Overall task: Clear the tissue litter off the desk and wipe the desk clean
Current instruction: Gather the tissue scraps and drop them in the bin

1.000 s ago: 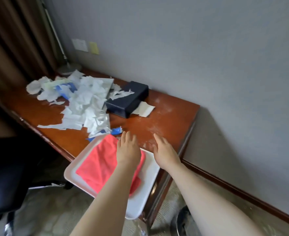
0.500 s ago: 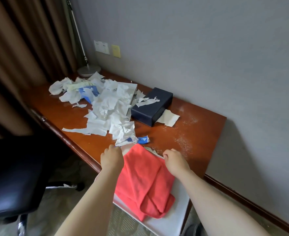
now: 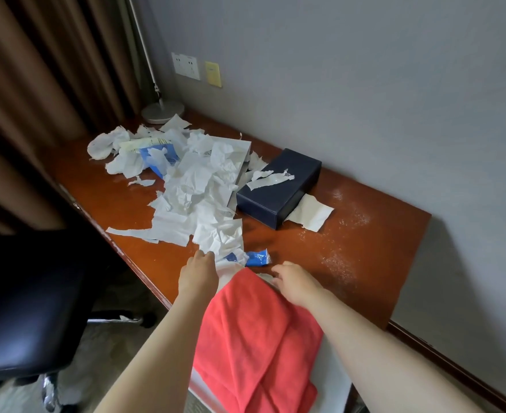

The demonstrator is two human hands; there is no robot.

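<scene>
Tissue litter [image 3: 192,186] lies on desk [image 3: 364,257], left of box [image 3: 278,189].

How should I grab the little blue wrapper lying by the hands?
Pinch the blue wrapper by its crinkled right end, coming from above with the right hand, which is nearest. It lies flat on the desk, its left end tucked under the tissue pile, so only the right end is free.
</scene>
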